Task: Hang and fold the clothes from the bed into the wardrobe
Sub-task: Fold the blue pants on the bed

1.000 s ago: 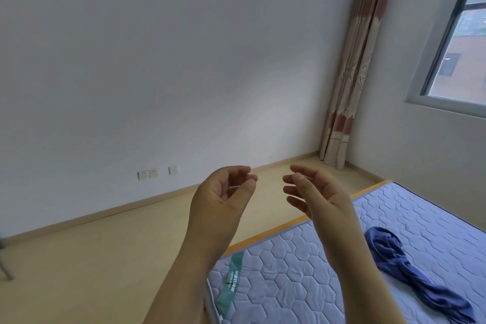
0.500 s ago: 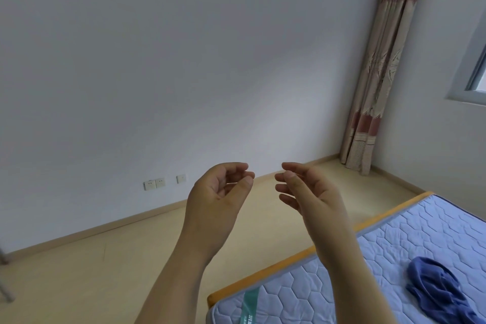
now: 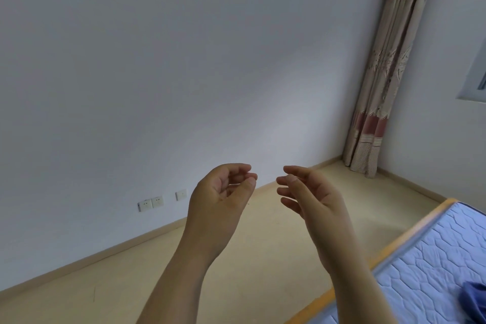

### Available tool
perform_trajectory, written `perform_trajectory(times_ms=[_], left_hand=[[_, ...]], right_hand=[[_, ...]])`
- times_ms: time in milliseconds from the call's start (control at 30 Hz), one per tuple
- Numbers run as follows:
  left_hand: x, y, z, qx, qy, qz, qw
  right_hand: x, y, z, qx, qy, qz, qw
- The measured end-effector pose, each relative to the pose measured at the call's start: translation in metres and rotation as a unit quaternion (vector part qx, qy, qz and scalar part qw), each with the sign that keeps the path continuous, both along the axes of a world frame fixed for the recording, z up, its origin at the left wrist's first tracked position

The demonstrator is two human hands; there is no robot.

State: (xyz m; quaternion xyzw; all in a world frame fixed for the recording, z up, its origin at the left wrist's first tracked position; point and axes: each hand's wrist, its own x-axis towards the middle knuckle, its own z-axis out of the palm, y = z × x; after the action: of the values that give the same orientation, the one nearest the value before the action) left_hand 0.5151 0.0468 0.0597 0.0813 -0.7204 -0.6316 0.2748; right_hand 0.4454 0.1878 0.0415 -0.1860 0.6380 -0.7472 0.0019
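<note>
Both hands: left hand [image 3: 220, 193] and right hand [image 3: 311, 192] up in front of us, fingers loosely curled, nothing held.
Blue garment [image 3: 473, 302]: crumpled on the bed [image 3: 423, 255], far lower right, mostly cut off, well apart from both hands.
Handling: we judge it soft, light and floppy; it should sag and bunch when lifted.
Grip spot: we'd pinch collar or shoulders with both hands; neither can be made out in the heap.
Wardrobe: not in view.
</note>
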Motion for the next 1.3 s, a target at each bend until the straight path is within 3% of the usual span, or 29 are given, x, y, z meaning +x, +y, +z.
perform_trajectory(times_ms=[267, 733, 1300], left_hand=[[-0.09, -0.08, -0.014, -0.006, -0.033, -0.048, 0.998], [-0.279, -0.144, -0.014, -0.025, -0.034, -0.105, 0.994], [-0.518, -0.236, -0.015, -0.004, -0.031, -0.291, 0.956]], right_hand=[[-0.079, -0.08, -0.01, 0.001, -0.023, -0.05, 0.999], [-0.252, -0.134, -0.021, -0.005, -0.023, -0.115, 0.993], [-0.427, -0.221, -0.015, 0.042, -0.016, -0.299, 0.953]])
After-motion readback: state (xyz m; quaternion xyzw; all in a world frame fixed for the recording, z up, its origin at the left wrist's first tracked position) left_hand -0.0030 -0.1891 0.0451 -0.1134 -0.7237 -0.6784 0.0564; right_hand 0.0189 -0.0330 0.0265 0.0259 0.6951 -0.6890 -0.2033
